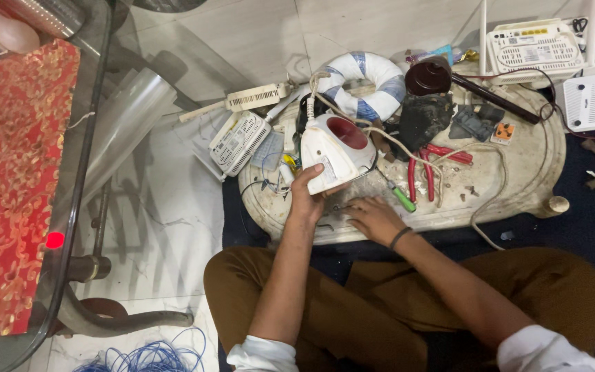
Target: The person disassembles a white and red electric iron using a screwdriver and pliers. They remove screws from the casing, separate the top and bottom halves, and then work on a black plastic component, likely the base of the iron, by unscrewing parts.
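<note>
Left hand: we see our left hand point(309, 189) closed around the near edge of the white clothes iron point(335, 148), thumb up on its side, fingers curled under it.
Right hand: our right hand point(372, 215) lies flat on the worn white tray point(531, 165) at about 4 o'clock from the iron, fingers narrow and bent down to the surface; whether they pinch some small part we cannot tell. A dark band sits on that wrist.
Iron: it stands tilted on the tray, left of the tray's centre, with a dark red oval panel on its body and a braided cord point(408, 148) trailing off toward 3 o'clock.
At 4 o'clock from the iron: a green-handled screwdriver point(399, 196), just beside our right fingers.
At 3 o'clock: red-handled pliers point(427, 172) lying on the tray.
At 12 o'clock: a blue-and-white ring point(370, 83) behind the iron.
At 9 o'clock: a white vented box point(239, 141) half off the tray's edge.
At 1 o'clock, well apart: a white router point(535, 47) with upright aerials.
At 7 o'clock, by the knee: a bundle of blue wire point(149, 357) on the floor.
</note>
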